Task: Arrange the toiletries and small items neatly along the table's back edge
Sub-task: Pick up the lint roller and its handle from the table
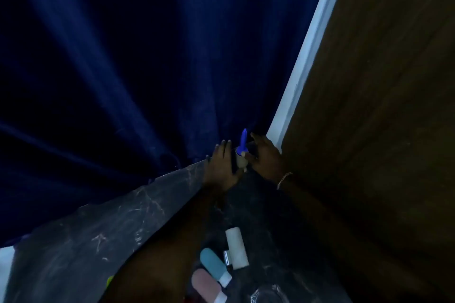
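dim frame, low light throughout. landmark: the far corner of the dark marbled surface [103, 236], where blue curtain [118, 56] meets the white trim [290, 86] and brown wood panel [381, 106].

a small item with a blue tip [243, 141] stands at that corner, between both hands. long axis near upright, blue tip pointing up toward the curtain, pale body below it. what the item is cannot be made out.

left hand [221, 165]: grip curled against the item's left side, fingers up along it, touching; whether it truly pinches the item i cannot tell. right hand [266, 157]: fingers spread, thumb toward the item's body; contact unclear in the dark. a thin bracelet [284, 179] sits on the right wrist. the item's base is hidden by the fingers.

nearer the camera from the corner, lying flat on the surface:
- white tube [236, 247], long axis running toward the corner, metallic piece beside its near end.
- teal bottle [215, 267], white cap pointing away from the corner.
- pink bottle [208, 288], same heading, touching or just beside the teal one; cut off by the bottom edge.

a clear round object [268, 295] at the bottom edge, blurred and cropped. a yellow-green speck [110, 280] left of the forearm, unidentifiable.
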A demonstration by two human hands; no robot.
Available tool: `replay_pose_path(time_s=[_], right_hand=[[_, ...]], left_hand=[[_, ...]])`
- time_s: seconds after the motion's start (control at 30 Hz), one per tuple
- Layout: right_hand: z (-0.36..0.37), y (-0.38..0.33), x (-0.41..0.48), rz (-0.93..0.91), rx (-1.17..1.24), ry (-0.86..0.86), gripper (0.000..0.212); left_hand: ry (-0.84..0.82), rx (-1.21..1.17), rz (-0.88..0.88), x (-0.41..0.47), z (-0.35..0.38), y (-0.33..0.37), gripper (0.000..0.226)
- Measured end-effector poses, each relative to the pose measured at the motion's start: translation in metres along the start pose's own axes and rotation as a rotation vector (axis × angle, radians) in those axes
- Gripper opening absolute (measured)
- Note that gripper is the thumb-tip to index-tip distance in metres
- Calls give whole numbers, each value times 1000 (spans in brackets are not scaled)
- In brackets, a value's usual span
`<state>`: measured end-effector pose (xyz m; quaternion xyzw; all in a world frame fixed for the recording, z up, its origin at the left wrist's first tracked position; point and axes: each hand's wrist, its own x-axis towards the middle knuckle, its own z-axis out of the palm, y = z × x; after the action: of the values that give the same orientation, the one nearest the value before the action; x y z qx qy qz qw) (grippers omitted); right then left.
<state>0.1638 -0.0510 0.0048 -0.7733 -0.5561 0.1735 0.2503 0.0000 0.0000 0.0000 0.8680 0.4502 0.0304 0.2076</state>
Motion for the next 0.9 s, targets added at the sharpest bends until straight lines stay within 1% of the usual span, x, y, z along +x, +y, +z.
replay_pose_path(time_s=[0.07, 0.17, 0.27, 0.33, 0.4, 0.47, 0.57, 0.7, 0.83, 0.9], right_hand=[[8, 1, 10, 62, 101, -20, 70], [19, 5, 18, 96, 140, -2, 70], [21, 7, 24, 119, 204, -2, 67], [22, 7, 27, 110, 209, -25, 57], [22, 7, 29, 92, 248, -22, 45], [21, 7, 30, 90, 292, -32, 40], [20, 7, 27, 95, 348, -40, 32], [13, 2, 12, 77, 505, -17, 27], [-2, -10, -12, 73, 603, 0, 21], [-12, -19, -31, 86, 661, -19, 24]], left_hand=[[-10, -167, -56, 12, 8, 10, 99], [-28, -266, -120, 24, 16, 21, 91], [-74, -446, -160, 31, 21, 28, 61], [-33, -529, -220, 34, 24, 31, 44], [20, -605, -234, 34, 23, 35, 35], [24, -655, -223, 32, 20, 38, 33], [9, -664, -208, 28, 16, 35, 34], [-33, -701, -139, 10, 7, 27, 39], [14, -730, -22, -21, -1, 15, 35], [50, -735, 18, -40, -5, 10, 30]])
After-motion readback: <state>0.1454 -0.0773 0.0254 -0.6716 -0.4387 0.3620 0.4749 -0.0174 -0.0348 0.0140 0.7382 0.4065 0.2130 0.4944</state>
